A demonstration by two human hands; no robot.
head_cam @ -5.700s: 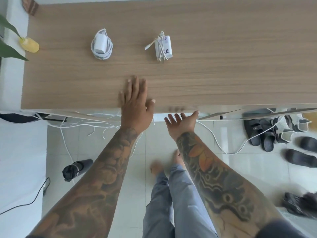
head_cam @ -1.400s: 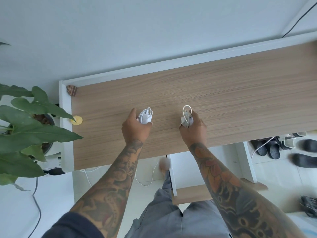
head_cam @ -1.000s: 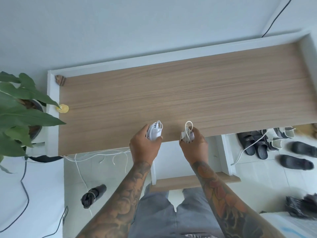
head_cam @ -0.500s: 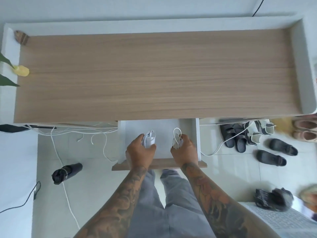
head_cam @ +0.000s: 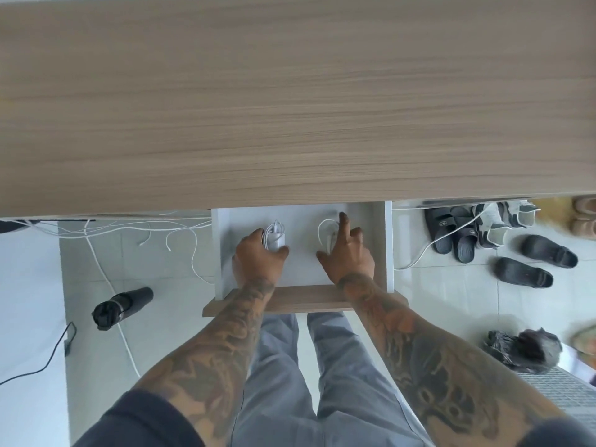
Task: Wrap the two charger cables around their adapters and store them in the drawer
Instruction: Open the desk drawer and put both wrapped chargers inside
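Both hands' fingers (head_cam: 254, 240) touching chargers (head_cam: 274, 237).

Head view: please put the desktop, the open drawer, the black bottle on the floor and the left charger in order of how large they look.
1. Desktop, by far the largest.
2. Drawer.
3. Bottle, though it lies lower, on the floor, so farther from the camera.
4. Left charger, partly covered by the left hand.

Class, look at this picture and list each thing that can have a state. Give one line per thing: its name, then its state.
Drawer: pulled open.
Left charger: cable wrapped, inside the drawer, gripped by the left hand.
Right charger: cable wrapped, inside the drawer, the right hand open beside it.
Umbrella: folded, lying on the floor.
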